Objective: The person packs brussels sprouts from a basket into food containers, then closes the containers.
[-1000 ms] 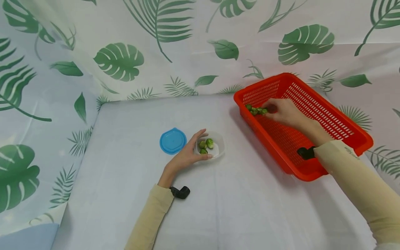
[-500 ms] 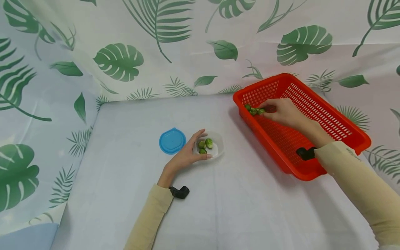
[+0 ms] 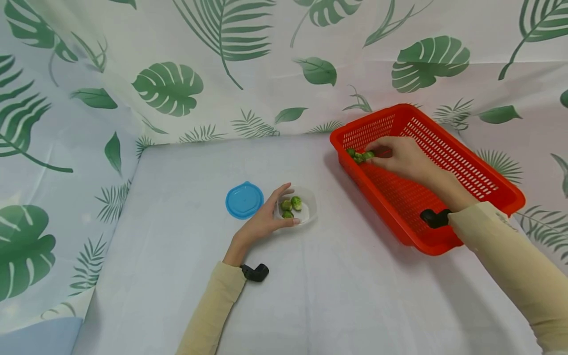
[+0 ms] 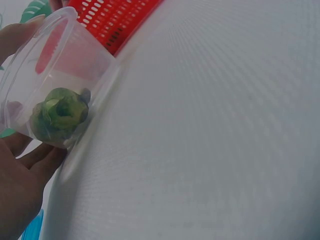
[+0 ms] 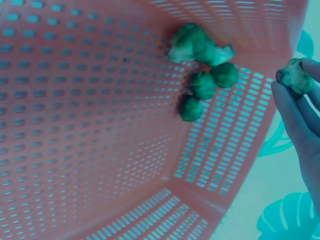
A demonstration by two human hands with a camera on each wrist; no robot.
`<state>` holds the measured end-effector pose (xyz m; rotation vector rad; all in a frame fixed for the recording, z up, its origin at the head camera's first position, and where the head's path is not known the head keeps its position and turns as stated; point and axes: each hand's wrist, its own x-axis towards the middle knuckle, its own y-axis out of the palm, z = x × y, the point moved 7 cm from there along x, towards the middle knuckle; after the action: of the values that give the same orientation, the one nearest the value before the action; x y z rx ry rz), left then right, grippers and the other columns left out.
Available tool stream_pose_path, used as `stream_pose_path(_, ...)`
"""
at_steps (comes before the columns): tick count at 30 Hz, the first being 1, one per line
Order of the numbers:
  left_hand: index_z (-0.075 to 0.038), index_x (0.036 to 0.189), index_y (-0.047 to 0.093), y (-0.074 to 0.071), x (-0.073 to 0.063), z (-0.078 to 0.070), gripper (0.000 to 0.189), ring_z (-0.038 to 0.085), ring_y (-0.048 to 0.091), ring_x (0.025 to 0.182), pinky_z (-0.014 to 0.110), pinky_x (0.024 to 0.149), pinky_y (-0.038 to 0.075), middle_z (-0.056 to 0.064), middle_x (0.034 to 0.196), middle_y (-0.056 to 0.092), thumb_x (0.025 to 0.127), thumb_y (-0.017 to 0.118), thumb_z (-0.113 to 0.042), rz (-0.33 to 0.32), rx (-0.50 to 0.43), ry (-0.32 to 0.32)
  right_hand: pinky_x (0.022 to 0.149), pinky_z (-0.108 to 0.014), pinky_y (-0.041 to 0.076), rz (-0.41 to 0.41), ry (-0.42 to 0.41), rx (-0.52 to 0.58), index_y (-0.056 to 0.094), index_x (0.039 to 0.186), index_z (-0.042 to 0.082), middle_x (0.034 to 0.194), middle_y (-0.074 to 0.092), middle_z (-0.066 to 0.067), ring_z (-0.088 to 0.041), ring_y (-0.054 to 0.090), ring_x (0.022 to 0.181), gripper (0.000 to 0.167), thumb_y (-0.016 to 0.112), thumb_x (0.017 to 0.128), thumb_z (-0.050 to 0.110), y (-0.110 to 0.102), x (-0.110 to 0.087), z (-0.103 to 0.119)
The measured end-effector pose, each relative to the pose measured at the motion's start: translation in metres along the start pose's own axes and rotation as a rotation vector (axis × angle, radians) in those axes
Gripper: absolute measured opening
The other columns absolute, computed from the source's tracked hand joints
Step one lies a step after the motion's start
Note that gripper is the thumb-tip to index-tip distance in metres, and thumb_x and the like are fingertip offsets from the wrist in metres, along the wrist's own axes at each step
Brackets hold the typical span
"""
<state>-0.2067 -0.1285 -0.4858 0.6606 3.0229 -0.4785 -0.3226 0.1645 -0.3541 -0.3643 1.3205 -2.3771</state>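
Note:
In the head view, my left hand [image 3: 261, 221] holds a clear plastic tub [image 3: 309, 206] from its left side, fingers behind and thumb in front. Brussels sprouts [image 3: 296, 202] lie in the bottom of the tub; the left wrist view shows one sprout [image 4: 60, 115] through its wall. My right hand [image 3: 401, 155] reaches over the red basket [image 3: 377, 197]. Between thumb and fingertips it pinches a Brussels sprout [image 5: 296, 77], with its pale cut end partly showing. Several more sprouts [image 5: 202, 85] lie together at one end of the basket.
A round blue lid [image 3: 244, 200] lies flat on the white tabletop [image 3: 186, 212], just left of the tub. The perforated basket stands at the right, near the leaf-printed backdrop [image 3: 266, 59]. Its raised rim passes below my right forearm.
My right hand has shifted slightly left and up within the basket, with a sprout between its fingertips. My left hand and the tub stay in place.

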Motion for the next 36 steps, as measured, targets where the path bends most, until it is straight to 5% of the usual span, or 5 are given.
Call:
stream_pose_path(4, -0.026, 0.166, 0.016, 0.0, 0.0, 0.0, 0.097, 0.022, 0.026, 0.155, 0.058, 0.124, 0.02, -0.002, 0.165, 0.034, 0.092, 0.079, -0.028, -0.002, 0.004, 0.004, 0.076, -0.006, 0.043, -0.023, -0.012, 0.011, 0.075, 0.121, 0.007, 0.112, 0.074, -0.014, -0.029, 0.067, 0.104, 0.03, 0.078, 0.092, 0.014, -0.004, -0.003, 0.011)
stream_pose_path(15, -0.027, 0.166, 0.017, -0.001, 0.001, 0.002, 0.095, 0.022, 0.027, 0.154, 0.059, 0.124, 0.02, -0.003, 0.165, 0.034, 0.092, 0.078, -0.028, -0.006, -0.008, 0.004, 0.087, -0.034, 0.052, -0.02, -0.014, 0.026, 0.076, 0.12, 0.011, 0.111, 0.075, -0.011, -0.028, 0.065, 0.105, 0.028, 0.077, 0.094, 0.022, -0.005, -0.004, 0.035)
stream_pose_path(22, -0.026, 0.166, 0.017, 0.0, 0.0, 0.001, 0.096, 0.022, 0.028, 0.154, 0.058, 0.124, 0.021, -0.003, 0.165, 0.034, 0.092, 0.078, -0.029, 0.0, -0.007, 0.01, 0.09, -0.024, 0.056, 0.005, -0.034, 0.067, 0.074, 0.123, 0.011, 0.115, 0.074, -0.009, -0.024, 0.068, 0.104, 0.03, 0.077, 0.094, 0.015, -0.001, -0.005, 0.049)
stream_pose_path(27, -0.026, 0.166, 0.017, -0.001, 0.001, 0.0, 0.096, 0.021, 0.028, 0.154, 0.058, 0.124, 0.021, -0.003, 0.164, 0.035, 0.092, 0.078, -0.029, -0.001, -0.008, 0.004, 0.093, -0.038, 0.058, 0.012, -0.088, 0.092, 0.075, 0.12, 0.011, 0.113, 0.074, -0.006, -0.022, 0.069, 0.102, 0.028, 0.077, 0.092, 0.009, 0.003, -0.004, 0.06)
stream_pose_path(36, -0.025, 0.166, 0.016, -0.001, 0.0, 0.0, 0.097, 0.022, 0.025, 0.155, 0.058, 0.124, 0.019, -0.002, 0.165, 0.034, 0.092, 0.078, -0.026, 0.004, -0.001, 0.002, 0.091, -0.041, 0.059, 0.039, -0.134, 0.099, 0.076, 0.118, 0.012, 0.109, 0.074, -0.004, -0.02, 0.069, 0.1, 0.027, 0.078, 0.091, 0.007, 0.014, 0.001, 0.07)
